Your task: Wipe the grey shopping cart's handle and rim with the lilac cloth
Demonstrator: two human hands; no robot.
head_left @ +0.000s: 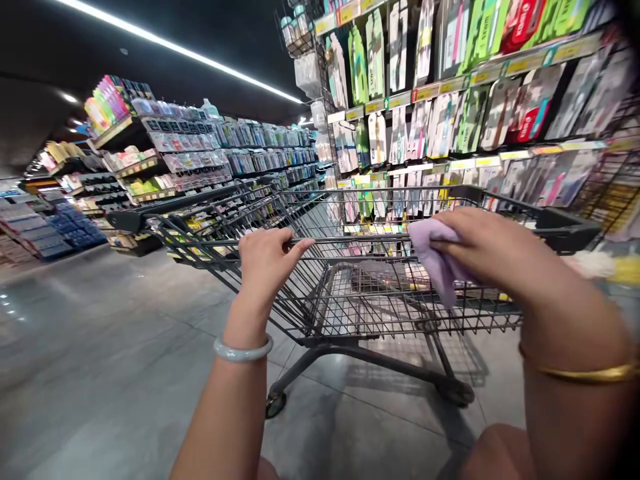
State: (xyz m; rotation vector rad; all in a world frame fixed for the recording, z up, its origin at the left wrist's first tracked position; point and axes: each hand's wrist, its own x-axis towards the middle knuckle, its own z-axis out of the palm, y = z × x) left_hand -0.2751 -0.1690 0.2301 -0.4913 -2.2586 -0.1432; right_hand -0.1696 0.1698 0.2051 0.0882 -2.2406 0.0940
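Polished grey flooring (pixel 125 360) with thin seams spreads beneath a dark ceiling. Pressed to the rail (pixel 360 239) of a shopping cart (pixel 370 293) is a soft purple cloth (pixel 427 250), bunched under the right hand (pixel 483 240), which holds it with bent fingers; 1 loose fold droops below. Farther left, the left hand (pixel 267 257) bends over the same rail, thumb spread away; its fingertips are hidden, so I cannot tell how tightly it grips. Glossy pale bangle (pixel 243 350) on the left wrist, gold-coloured bangle (pixel 590 375) on the right. Dark wire mesh forms the basket, above 2 visible wheels. Beyond it, carded packs hang in rows; a red pack (pixel 523 23) carries white capitals, perhaps "KDAR", and the tilted letters on a green pack (pixel 486 30) are uncertain. Price strips and distant shelves (pixel 175 143) are too small to read.
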